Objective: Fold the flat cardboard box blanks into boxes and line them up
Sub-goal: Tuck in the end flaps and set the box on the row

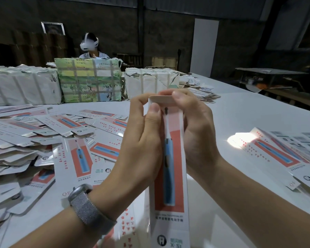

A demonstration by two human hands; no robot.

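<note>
I hold a long narrow box (170,176) upright in front of me, white with a red panel and a blue toothbrush printed on it. My left hand (141,140) grips its left side, thumb on the front near the top. My right hand (195,129) grips the right side, its fingers curled over the brown end flap (161,100) at the top. A heap of flat blanks (43,140) of the same print covers the table to the left. A row of folded boxes (284,154) lies at the right.
The white table (231,113) runs back and right. Taped paper-wrapped bundles (89,79) stand at the far side, with a person in a white headset (89,43) seated behind them. More flat card (202,94) is stacked beyond my hands.
</note>
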